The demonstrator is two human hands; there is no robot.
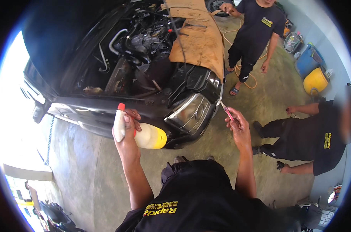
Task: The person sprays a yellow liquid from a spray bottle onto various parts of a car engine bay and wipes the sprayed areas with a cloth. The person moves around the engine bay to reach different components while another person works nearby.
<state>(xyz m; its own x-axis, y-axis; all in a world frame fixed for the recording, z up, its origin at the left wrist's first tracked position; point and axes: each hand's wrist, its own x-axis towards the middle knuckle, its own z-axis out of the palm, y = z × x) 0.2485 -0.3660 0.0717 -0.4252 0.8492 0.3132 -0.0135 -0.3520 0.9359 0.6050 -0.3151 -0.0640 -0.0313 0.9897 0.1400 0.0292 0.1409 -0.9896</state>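
My left hand (131, 123) is wrapped round the neck of a spray bottle (149, 136), which lies tilted on its side in front of the car's bumper. The bottle has a white trigger head, a red nozzle tip and a yellow lower part. Between the fingers of my right hand (239, 124) is a slim tool with a pink-red handle (228, 112). Its pale, narrow end points toward the corner beside the headlight (191, 113); whether it touches the car I cannot tell. The black car's hood is up and its engine (146, 40) is exposed.
Brown cardboard (198, 40) covers the fender. One person (254, 33) stands beyond it; another (306, 135) stands at my right. A yellow container (315, 80) and a blue drum (309, 61) are along the wall. An orange hose (252, 80) lies on the concrete floor (106, 174).
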